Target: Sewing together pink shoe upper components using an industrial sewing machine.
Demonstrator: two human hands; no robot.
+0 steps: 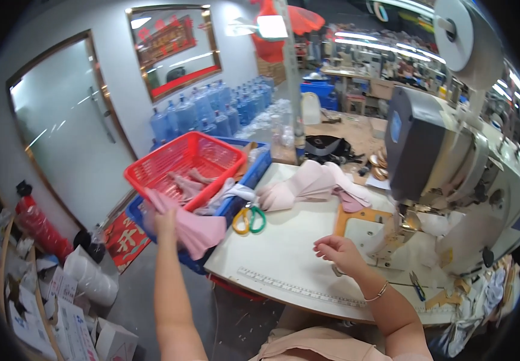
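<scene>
My left hand (165, 224) is closed on a pink fabric piece (196, 231) at the near side of a red plastic basket (178, 156). The cloth hangs to the right, over the edge of the blue crate (260, 168) beneath the basket. More pink pieces lie inside the basket. My right hand (337, 249) hovers over the white table (290, 249), fingers loosely bent and nothing visible in them, left of the sewing machine (434, 162). Scissors with yellow and green handles (249, 220) lie on the table beside a stack of pale pink pieces (308, 185).
A ruler strip (299, 286) runs along the table's front edge. Small dark snips (417, 286) lie at the right, near fabric scraps (479, 307). Blue water bottles (205, 108) stand along the wall. Boxes and rolls (88, 280) crowd the left floor.
</scene>
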